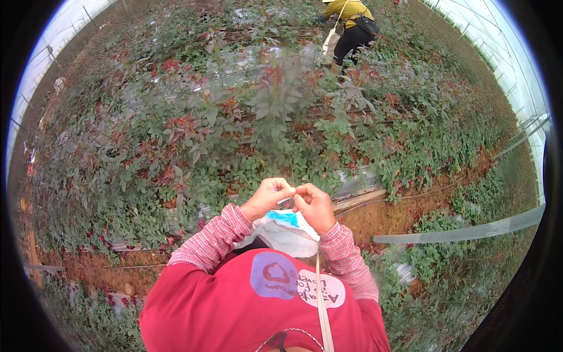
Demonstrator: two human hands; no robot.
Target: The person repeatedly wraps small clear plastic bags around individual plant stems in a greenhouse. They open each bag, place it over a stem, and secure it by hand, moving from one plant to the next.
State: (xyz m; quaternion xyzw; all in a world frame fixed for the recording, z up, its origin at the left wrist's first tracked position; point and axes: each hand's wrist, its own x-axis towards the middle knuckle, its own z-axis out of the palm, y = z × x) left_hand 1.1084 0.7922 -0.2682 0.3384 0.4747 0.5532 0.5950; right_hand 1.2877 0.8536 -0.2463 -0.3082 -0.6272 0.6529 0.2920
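Note:
My left hand (269, 197) and my right hand (314, 205) meet at the fingertips in front of my chest. Thumb and forefinger are pinched together on each. A small pale bit shows just under the left fingertips, too small to name, and I cannot tell whether it is held. Directly below the hands hangs a white cloth bag (281, 237) on a pale shoulder strap (321, 295). At its opening lies a bright blue piece (283, 218), perhaps plastic film. Leafy rose bushes (272, 101) with reddish young shoots stand just beyond my hands.
A co-worker in a yellow top (352, 13) bends over the plants farther up. A pale flat band (462, 231) juts in from the right. Bare soil path (387, 215), silvery mulch film (358, 180) and fallen dark red blooms lie between rows. Greenhouse sheeting (506, 48) curves along the right.

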